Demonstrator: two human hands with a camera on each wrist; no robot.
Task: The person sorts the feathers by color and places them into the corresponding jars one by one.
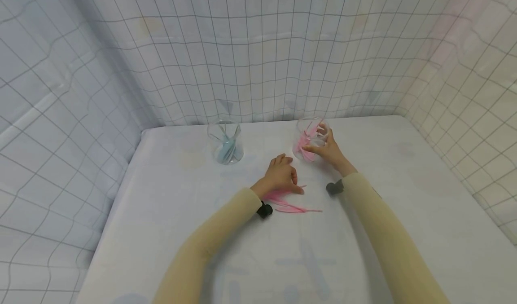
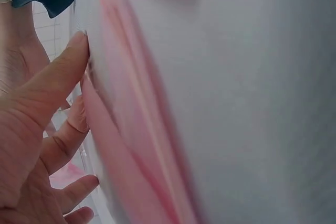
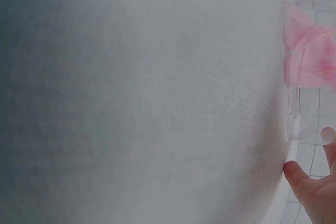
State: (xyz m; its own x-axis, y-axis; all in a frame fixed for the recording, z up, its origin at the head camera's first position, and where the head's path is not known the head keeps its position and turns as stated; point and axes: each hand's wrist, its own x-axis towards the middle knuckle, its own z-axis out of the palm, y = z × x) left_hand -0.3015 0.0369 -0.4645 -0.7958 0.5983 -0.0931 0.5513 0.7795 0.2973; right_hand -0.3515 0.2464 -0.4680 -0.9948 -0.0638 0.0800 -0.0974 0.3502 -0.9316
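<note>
Over several pink feathers (image 1: 291,209) on the white table, my left hand (image 1: 282,177) hangs with its thumb low beside a quill. In the left wrist view a gap shows between thumb (image 2: 65,61) and forefinger, with a large pink feather (image 2: 142,129) close by. My right hand (image 1: 329,150) grips the right side of a clear cup (image 1: 298,149), thumb in front and fingers behind. More pink feathers (image 3: 312,51) stand inside this cup. Part of the loose feathers is hidden under my left hand.
Another clear cup (image 1: 239,142) holding light blue feathers (image 1: 228,150) stands at the back left of the table (image 1: 173,182). White grid-patterned cloth (image 1: 258,52) hangs behind and along both sides. Dark wrist mounts (image 1: 264,210) sit under the beige sleeves.
</note>
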